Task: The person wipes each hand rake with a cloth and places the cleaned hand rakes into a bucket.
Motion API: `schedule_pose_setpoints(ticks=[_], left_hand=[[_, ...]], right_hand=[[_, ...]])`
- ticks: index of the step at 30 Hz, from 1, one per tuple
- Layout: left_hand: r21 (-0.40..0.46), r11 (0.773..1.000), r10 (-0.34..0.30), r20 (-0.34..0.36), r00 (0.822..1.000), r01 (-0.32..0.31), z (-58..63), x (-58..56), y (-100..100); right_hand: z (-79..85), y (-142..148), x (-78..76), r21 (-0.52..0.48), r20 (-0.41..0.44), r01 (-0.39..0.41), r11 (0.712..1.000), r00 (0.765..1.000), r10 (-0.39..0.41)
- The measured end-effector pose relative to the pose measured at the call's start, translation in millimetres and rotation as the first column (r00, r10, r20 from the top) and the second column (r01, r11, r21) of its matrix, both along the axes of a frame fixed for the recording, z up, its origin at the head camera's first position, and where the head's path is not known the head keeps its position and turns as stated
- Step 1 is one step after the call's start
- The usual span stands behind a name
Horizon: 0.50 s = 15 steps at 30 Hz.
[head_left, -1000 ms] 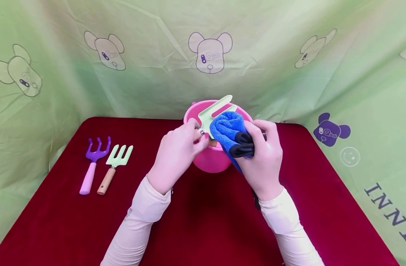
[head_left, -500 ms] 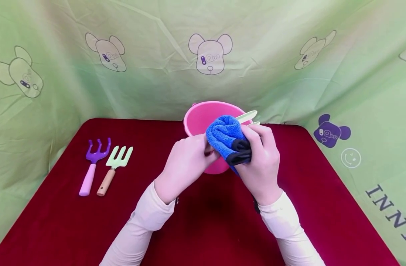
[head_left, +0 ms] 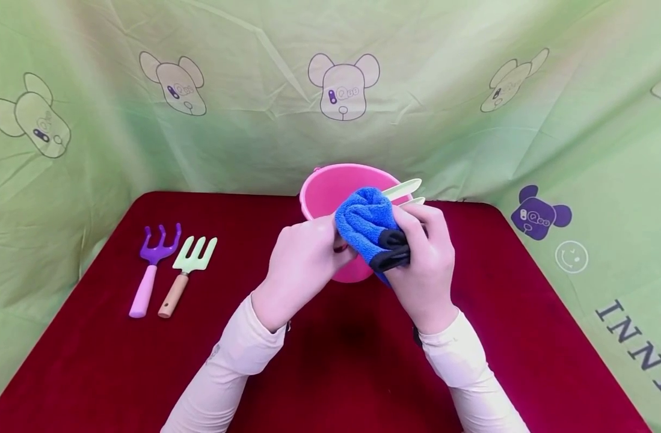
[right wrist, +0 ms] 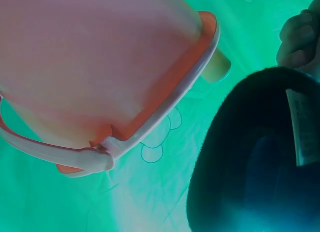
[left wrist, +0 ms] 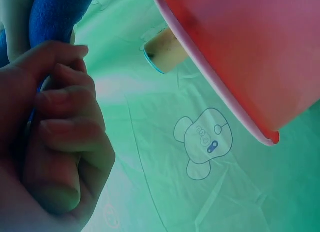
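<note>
A blue towel (head_left: 365, 219) with black edging is bunched in the right hand (head_left: 427, 255), whose fingers curl firmly round it. It wraps a pale green tool (head_left: 403, 190), two prongs of which poke out beyond the right hand's knuckles. The left hand (head_left: 300, 258), against the towel, is closed round the tool's handle (left wrist: 57, 194). Just beyond both hands stands a pink bucket (head_left: 327, 191). Well to the left of the left hand, a purple rake (head_left: 159, 246) and a green fork (head_left: 193, 257) lie side by side on the red table (head_left: 92, 373).
</note>
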<state>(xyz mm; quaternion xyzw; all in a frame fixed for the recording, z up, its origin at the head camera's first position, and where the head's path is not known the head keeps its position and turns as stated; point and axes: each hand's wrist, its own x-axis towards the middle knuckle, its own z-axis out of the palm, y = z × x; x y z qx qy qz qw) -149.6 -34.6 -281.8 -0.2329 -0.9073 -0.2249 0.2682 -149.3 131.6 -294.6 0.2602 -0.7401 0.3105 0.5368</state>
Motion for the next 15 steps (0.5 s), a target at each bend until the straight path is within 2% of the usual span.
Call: schedule_pose_setpoints(ticks=[7,15], left_hand=[[0.002,1.0,0.008,-0.024,1.0,-0.008,0.4,1.8,-0.1],[0.004,1.0,0.029,-0.088,0.996,-0.029,0.8,2.0,-0.2]], right_hand=[[-1.0,-0.6,0.0,-0.032,-0.02,-0.006,0.999,1.0,0.006],[-0.7,-1.4,-0.7,-0.045,-0.027,-0.018,0.999,0.999,0.017]])
